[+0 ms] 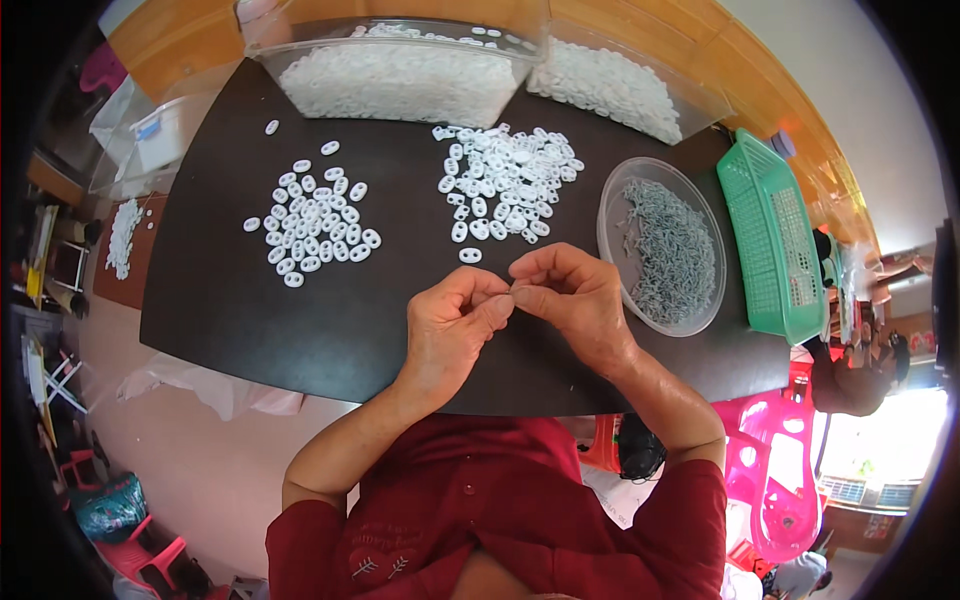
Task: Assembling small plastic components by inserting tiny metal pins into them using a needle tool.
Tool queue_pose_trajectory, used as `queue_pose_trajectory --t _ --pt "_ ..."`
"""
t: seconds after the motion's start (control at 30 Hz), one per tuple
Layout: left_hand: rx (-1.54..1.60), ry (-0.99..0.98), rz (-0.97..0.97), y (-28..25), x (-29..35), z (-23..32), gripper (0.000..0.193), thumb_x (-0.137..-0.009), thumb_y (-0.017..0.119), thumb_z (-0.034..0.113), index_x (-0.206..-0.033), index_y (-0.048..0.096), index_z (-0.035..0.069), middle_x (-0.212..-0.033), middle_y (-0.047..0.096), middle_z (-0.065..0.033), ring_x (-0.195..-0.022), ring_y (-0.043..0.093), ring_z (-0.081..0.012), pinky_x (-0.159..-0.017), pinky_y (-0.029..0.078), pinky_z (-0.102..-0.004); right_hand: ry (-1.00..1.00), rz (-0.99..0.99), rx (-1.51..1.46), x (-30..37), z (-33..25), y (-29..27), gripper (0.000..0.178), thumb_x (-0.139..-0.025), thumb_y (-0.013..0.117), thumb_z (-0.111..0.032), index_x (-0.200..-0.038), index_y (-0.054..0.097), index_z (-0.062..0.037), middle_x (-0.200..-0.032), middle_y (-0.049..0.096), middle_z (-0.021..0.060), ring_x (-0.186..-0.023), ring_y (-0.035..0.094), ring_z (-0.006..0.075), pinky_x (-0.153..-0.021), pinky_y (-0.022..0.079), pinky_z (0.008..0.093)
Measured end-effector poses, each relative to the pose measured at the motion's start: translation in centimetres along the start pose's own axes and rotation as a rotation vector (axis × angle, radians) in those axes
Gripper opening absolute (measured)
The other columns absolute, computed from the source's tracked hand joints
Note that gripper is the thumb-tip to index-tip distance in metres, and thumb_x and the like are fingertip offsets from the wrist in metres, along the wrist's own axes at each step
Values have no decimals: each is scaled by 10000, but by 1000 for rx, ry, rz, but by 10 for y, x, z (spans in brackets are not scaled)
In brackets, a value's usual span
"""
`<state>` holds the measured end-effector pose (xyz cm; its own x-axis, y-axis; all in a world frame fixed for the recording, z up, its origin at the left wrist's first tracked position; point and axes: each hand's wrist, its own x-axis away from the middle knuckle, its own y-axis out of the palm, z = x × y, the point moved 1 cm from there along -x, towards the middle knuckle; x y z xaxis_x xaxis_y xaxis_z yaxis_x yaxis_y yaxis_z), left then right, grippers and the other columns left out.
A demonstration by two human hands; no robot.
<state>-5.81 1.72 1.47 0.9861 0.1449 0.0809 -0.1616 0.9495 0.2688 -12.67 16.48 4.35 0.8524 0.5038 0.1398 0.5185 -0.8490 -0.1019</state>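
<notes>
My left hand (455, 325) and my right hand (580, 305) meet fingertip to fingertip above the dark table. Both are closed in a pinch; whatever sits between the tips is too small to name. Just beyond them lies a single white oval plastic piece with two holes (470, 256). Behind it spreads a loose heap of similar white pieces (510, 175), and another pile of white oval pieces (315, 225) lies to the left. Right of my right hand stands a round clear plastic bowl (606, 240) of small grey metal screws (670, 255).
Two clear bins, a large one (400, 45) and a smaller one (690, 100), hold white pieces along the far edge. A green plastic basket (745, 215) stands at the right. The dark table (220, 320) ends close to my body. Pink chairs (775, 490) stand lower right.
</notes>
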Motion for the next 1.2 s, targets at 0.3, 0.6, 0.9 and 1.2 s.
queue_pose_trajectory --t 0.3,0.6,0.9,1.2 --pt "-30 -71 -15 -21 -2 7 102 -868 649 109 -843 610 18 -666 589 -9 -535 480 -34 -464 360 -158 -87 102 -46 3 11 27 176 -780 675 34 -944 619 6 -856 636 33 -770 591 77 -707 488 216" --pt "-941 487 124 -41 -24 10 103 -748 624 19 -845 591 25 -697 601 -127 -617 604 -282 -546 449 -370 -118 166 -117 -7 13 19 154 -764 668 23 -906 618 -12 -799 598 -15 -718 524 37 -660 449 189" --pt "-947 319 51 -51 -42 17 100 -774 631 27 -862 582 19 -681 609 -101 -611 607 -232 -555 456 -336 -86 125 -52 -8 23 15 177 -773 675 32 -937 618 0 -840 625 15 -765 568 64 -718 472 206" --pt "-44 -37 -10 -55 -11 22 51 -854 609 5 -895 628 -19 -749 644 -73 -626 592 -99 -519 470 -213 -87 71 -28 -5 16 20 162 -789 664 36 -941 622 -2 -852 626 5 -766 564 50 -720 468 199"
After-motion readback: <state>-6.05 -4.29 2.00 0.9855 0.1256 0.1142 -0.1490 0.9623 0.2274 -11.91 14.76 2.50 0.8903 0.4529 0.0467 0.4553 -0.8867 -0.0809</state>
